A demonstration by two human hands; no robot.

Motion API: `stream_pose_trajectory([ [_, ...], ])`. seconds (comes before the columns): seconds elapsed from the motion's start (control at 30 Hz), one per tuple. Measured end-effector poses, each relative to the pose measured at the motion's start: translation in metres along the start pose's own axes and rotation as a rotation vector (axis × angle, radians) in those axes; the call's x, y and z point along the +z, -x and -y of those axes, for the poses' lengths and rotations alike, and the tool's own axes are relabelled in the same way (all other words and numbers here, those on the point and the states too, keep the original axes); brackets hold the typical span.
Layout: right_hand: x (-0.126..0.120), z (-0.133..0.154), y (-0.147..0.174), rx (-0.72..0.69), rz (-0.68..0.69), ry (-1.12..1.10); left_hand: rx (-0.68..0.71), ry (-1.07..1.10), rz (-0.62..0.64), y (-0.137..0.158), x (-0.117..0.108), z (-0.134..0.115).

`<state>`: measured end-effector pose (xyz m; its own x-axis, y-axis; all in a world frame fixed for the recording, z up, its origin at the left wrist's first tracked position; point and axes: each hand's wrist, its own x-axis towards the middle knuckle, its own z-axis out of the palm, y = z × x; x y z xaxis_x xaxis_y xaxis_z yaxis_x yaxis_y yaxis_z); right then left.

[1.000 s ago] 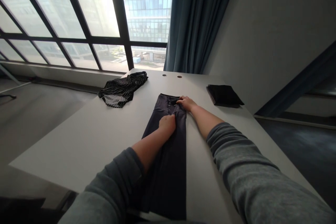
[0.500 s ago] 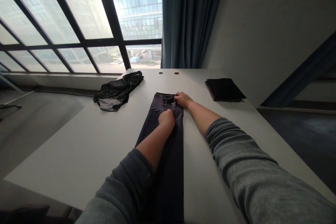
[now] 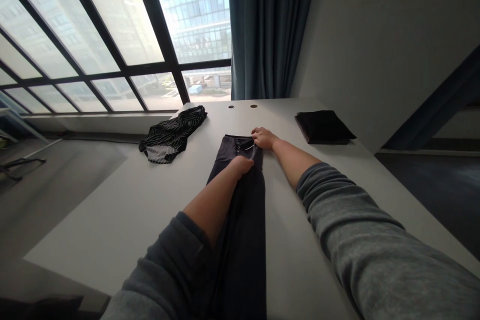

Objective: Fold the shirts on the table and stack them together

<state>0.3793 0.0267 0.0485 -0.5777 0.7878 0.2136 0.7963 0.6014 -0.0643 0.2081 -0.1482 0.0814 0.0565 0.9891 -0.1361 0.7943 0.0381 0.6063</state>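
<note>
White surface point(image 3: 123, 220) is running out of frame lower right; dark trousers point(image 3: 249, 240) are lying on it, legs cut off, left forearm point(image 3: 212, 200) hiding some. Right hand point(image 3: 265, 139) is pinching the waistband point(image 3: 235, 136), fingers point(image 3: 256, 133) drawn together. Left hand point(image 3: 242, 165) is resting below front buttons point(image 3: 238, 149); fingers mostly hidden, grip: can't tell.

Daylight fills what looks like an office or similar workroom, lit through a wall of black-framed windows point(image 3: 101, 5) facing a glass-fronted building point(image 3: 204, 25). A long blue curtain point(image 3: 270, 30) hangs beside a plain wall point(image 3: 375, 35). The broad white table point(image 3: 150, 220) has 2 round openings point(image 3: 254, 106) near its far edge, like an office desk's cable ports, and a dark, spread-legged base point(image 3: 28, 162), apparently a swivel chair's, stands on the gray floor point(image 3: 75, 165).
</note>
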Motion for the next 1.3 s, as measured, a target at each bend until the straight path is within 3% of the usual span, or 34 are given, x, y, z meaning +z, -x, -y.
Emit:
stream_pose_trajectory([
  [0.2,0.024,0.016,-0.011,0.125,0.009,-0.002,-0.093,-0.173,0.019,-0.002,-0.021,0.032],
  [0.37,0.044,0.029,-0.007,0.239,-0.043,-0.009,-0.106,-0.288,-0.054,0.007,-0.009,0.046],
  [0.47,0.042,0.035,-0.004,0.283,-0.065,0.000,-0.026,-0.353,-0.148,0.015,0.002,0.051],
  [0.6,0.030,0.050,0.008,0.247,-0.141,-0.018,0.092,-0.417,-0.226,0.019,0.009,0.058],
  [0.73,0.026,0.071,0.037,0.065,-0.103,-0.073,0.124,-0.368,-0.213,0.030,0.003,0.064],
  [0.87,0.036,0.084,0.067,0.030,0.095,-0.103,0.340,-0.374,-0.201,0.089,-0.008,0.078],
  [0.97,0.042,0.087,0.077,0.076,0.149,-0.109,0.511,-0.402,-0.027,0.166,-0.010,0.092],
  [1.13,0.035,0.095,0.076,0.130,0.134,-0.047,0.472,-0.386,0.043,0.278,0.005,0.116],
  [1.3,0.016,0.128,0.090,0.053,-0.004,0.010,0.432,-0.320,-0.068,0.309,0.023,0.129],
])
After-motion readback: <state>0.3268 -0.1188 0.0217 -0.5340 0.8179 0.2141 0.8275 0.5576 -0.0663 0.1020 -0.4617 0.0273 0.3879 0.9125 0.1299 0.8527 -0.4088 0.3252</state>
